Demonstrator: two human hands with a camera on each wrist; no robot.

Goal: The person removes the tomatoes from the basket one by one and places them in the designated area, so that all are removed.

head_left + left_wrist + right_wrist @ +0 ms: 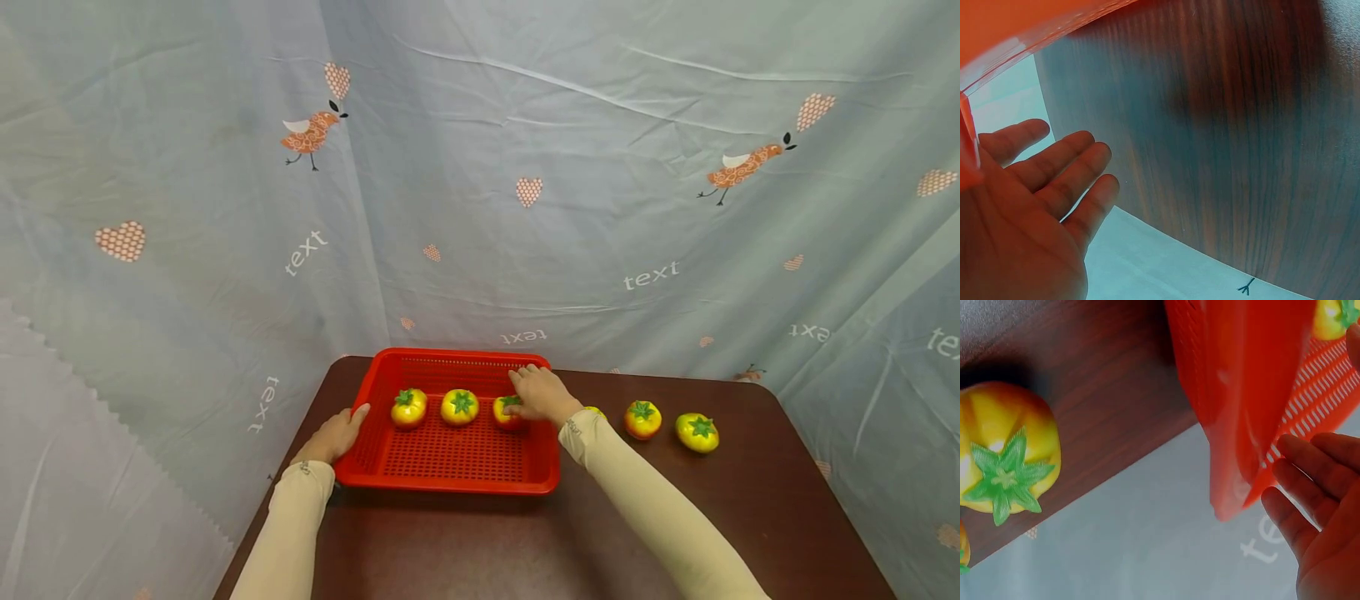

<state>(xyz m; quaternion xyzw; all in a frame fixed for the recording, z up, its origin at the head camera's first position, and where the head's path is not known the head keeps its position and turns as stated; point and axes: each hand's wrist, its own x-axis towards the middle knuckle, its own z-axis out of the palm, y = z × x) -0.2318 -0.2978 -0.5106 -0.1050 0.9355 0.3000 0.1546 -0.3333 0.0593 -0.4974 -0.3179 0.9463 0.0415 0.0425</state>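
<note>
While left hand [335,435] steadies the basket [450,467], third tomato [507,414] under open right hand [542,393].

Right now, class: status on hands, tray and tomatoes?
Left hand open, steadying red tray. Right hand open over third tomato in tray. Nothing obstructing.

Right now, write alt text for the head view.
A right hand rests on the third tomato in a red basket on a brown table; the left hand touches the basket's left rim.
</note>
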